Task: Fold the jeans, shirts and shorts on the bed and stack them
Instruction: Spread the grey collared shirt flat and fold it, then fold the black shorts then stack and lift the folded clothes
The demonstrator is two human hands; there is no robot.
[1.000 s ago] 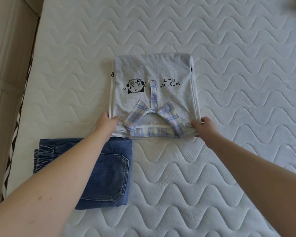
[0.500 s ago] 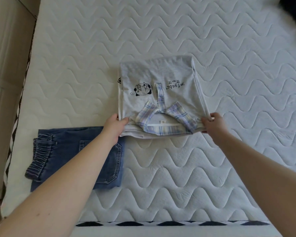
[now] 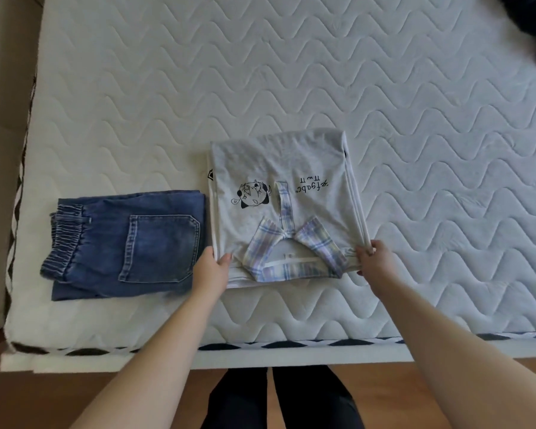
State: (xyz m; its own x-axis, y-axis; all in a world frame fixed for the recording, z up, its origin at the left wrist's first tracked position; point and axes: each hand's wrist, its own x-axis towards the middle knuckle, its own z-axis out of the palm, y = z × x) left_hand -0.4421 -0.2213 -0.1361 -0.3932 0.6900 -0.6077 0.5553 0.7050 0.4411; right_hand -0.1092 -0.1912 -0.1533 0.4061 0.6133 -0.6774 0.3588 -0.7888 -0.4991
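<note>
My left hand [image 3: 212, 267] and right hand [image 3: 372, 258] each pinch a near corner of the folded grey shirt [image 3: 279, 205], now drawn nearer on the bed [image 3: 415, 119] just right of the folded jeans [image 3: 127, 243], probably ready for stacking.

Soft cloth on a quilted bed, wood underfoot.
The grey shirt [image 3: 279, 168] is matt heathered jersey with a woven plaid collar [image 3: 291, 258]; the folded jeans [image 3: 130, 243] are faded, coarse blue denim; the mattress [image 3: 291, 72] is white wave-stitched fabric; the floor [image 3: 532, 382] is smooth brown wood.
</note>
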